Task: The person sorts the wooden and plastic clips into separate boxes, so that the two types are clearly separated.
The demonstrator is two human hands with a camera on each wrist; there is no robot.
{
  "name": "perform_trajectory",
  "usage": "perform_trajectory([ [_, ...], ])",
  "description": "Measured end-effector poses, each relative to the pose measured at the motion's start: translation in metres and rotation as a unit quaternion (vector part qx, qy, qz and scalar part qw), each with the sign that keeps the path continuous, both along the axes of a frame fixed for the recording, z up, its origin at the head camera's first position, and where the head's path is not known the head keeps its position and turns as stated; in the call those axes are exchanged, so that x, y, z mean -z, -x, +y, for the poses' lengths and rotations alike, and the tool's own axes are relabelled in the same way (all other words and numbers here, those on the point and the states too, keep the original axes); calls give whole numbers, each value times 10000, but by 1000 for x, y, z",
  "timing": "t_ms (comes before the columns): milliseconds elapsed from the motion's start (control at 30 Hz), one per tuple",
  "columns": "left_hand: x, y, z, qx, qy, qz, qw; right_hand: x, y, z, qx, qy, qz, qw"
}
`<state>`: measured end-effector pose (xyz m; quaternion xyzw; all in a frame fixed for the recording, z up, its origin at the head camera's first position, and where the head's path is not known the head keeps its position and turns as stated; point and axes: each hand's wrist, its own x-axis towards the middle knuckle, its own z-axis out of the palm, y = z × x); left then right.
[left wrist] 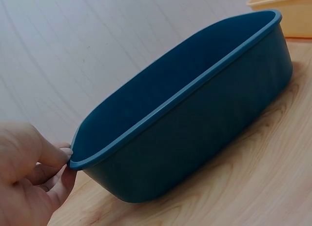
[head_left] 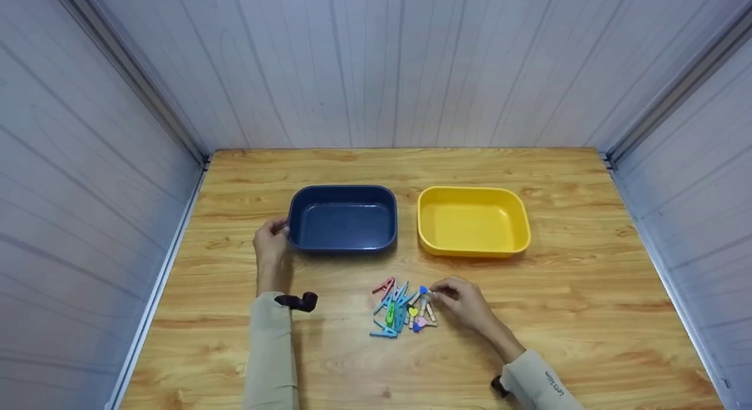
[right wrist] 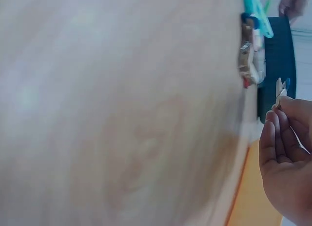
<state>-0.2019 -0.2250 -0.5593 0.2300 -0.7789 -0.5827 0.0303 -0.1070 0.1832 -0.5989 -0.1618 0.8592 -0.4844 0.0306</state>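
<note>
My left hand (head_left: 271, 244) pinches the left end of the dark blue basin (head_left: 343, 249); in the left wrist view, thumb and fingers grip its rim (left wrist: 83, 163). Beside the pile of clothespins (head_left: 399, 310), my right hand (head_left: 468, 305) pinches a small wooden clothespin with a blue heart on it. The right wrist view shows that clothespin (right wrist: 281, 93) upright between thumb and fingertips. Plastic clothespins in blue, green and pink lie at the pile's left. Small wooden ones with yellow, pink and blue hearts lie at its right.
A yellow basin (head_left: 473, 249) stands to the right of the dark blue one, with a narrow gap between them. Both sit on the wooden table (head_left: 388, 372) behind the clothespins. Pale panel walls (head_left: 376, 69) enclose the table at the back and both sides.
</note>
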Motion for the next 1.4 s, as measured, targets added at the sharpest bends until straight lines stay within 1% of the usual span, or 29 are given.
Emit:
perform_trajectory([
  [200, -1, 0, 1, 60, 251, 33, 9997, -12, 5, -6, 200, 261, -279, 9991],
  [300, -1, 0, 1, 49, 350, 37, 9994, -20, 7, -10, 305, 347, -270, 9986],
  [433, -1, 0, 2, 19, 357, 21, 9994, -33, 9, -16, 404, 363, -37, 9985],
  [533, -1, 1, 2, 27, 333, -18, 9994, -39, 10, -18, 415, 422, 114, 9982],
  [700, -1, 2, 2, 45, 569, -49, 9984, -36, 17, -18, 413, 549, 182, 9975],
  [867, -2, 2, 1, 45, 641, -95, 9979, -32, 25, -24, 303, 719, 283, 9966],
  [967, -2, 2, 0, 27, 605, -79, 9981, -33, 29, -30, 301, 750, 370, 9960],
  [1100, -3, 2, 0, 25, 445, -50, 9990, -37, 37, -40, 312, 842, 478, 9948],
  [1200, -3, 1, 0, 55, 472, -47, 9989, -39, 44, -47, 319, 924, 566, 9936],
  [1333, -4, 1, 1, 39, 531, -27, 9986, -40, 54, -56, 345, 1005, 558, 9928],
  [1400, -4, 2, 2, 3, 481, -18, 9988, -41, 59, -60, 378, 1022, 488, 9929],
])
